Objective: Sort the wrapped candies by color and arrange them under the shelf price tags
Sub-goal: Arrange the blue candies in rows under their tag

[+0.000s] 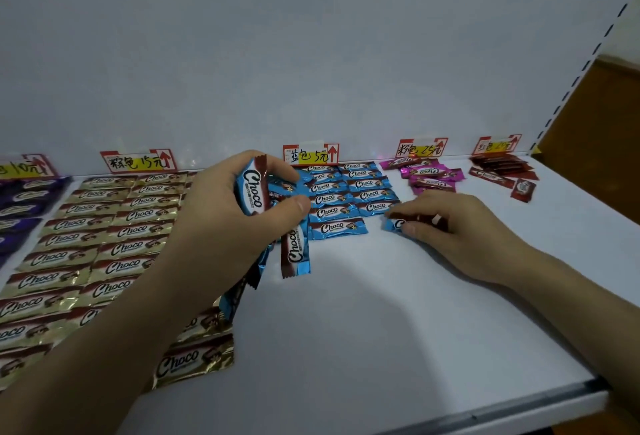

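My left hand [228, 206] grips a bunch of blue Choco candies [254, 189]; one of them hangs down below my thumb [294, 251]. My right hand [450, 227] pinches a single blue candy [394, 224] flat on the white shelf [381, 313], at the lower right end of the blue rows. Two columns of blue candies [346, 197] lie under the blue price tag [310, 154]. Gold candies [114, 237] fill rows under the tag on the left [138, 161].
Purple candies [20, 202] lie at the far left under a tag [31, 166]. Pink candies [427, 176] sit under the pink tag [420, 148], red ones [502, 171] under the red tag [497, 144]. The shelf's front edge [519, 410] runs bottom right.
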`<state>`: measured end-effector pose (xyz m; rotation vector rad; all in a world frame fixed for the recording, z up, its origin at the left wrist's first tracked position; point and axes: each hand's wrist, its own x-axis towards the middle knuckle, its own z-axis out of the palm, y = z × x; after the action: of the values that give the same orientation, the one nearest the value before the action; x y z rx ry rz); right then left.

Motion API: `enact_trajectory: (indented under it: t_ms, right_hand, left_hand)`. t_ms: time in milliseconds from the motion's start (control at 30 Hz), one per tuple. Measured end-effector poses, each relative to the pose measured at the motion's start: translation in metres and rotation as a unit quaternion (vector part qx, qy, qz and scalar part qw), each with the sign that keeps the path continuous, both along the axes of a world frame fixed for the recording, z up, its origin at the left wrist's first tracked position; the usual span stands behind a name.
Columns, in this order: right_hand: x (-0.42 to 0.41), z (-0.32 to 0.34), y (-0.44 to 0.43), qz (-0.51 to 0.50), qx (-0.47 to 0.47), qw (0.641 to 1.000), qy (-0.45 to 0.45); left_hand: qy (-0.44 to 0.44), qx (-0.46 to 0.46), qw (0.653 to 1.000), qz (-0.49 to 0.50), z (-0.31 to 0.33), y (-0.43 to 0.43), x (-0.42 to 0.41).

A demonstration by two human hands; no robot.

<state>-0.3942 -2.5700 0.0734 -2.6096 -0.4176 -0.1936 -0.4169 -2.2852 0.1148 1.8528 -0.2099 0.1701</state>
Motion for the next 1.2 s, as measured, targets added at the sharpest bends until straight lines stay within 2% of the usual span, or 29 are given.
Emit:
enact_trajectory:
  t_ms: [100, 267, 633, 1067, 1133, 1200]
  right_hand:
    - [0.000, -0.009, 0.002, -0.018, -0.063, 0.996, -0.055]
    - [-0.007, -0.013, 0.001, -0.015, -0.043, 0.998, -0.050]
    - [-0.003, -0.017, 0.013, 0.008, -0.075, 0.988, -0.137]
    - [-0.003, -0.017, 0.017, -0.004, -0.111, 0.985, -0.131]
    - [-0.005, -0.014, 0.019, -0.013, -0.104, 0.985, -0.133]
    - [-0.012, -0.005, 0.024, -0.037, -0.048, 0.987, -0.151]
  left_hand:
    - [0.002, -0.003, 1.000, 0.008, 0.000, 0.000, 0.001]
    - [0.000, -0.009, 1.000, 0.013, -0.001, 0.002, 0.003]
    - [-0.008, -0.003, 1.000, 0.011, -0.004, 0.002, 0.005]
    - [-0.016, -0.006, 1.000, 0.015, -0.007, 0.003, 0.008]
    - [-0.016, -0.015, 1.000, 0.015, -0.008, 0.003, 0.009]
    - [-0.016, -0.029, 0.999, 0.013, -0.008, 0.003, 0.009]
